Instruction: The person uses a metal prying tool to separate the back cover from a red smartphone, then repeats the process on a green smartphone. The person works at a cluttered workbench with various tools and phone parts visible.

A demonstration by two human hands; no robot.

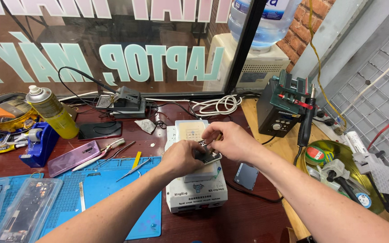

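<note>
Over a white heating plate machine (196, 191), the left hand (182, 157) gripped a small dark phone part (209, 156); the right hand (229, 139) pinched closed at its upper edge, seemingly mid-separation, calling for steady, gentle prying.

A glossy purple phone case (73, 157) lies by a matt blue rubbery mat (113, 189) on varnished wood.

We're in bright, even daylight, shadows soft under our forearms. Reflections wash across the glass window (113, 40), the wide lens bends the wire grid (383, 76) at the right edge, and focus stays crisp throughout.
</note>
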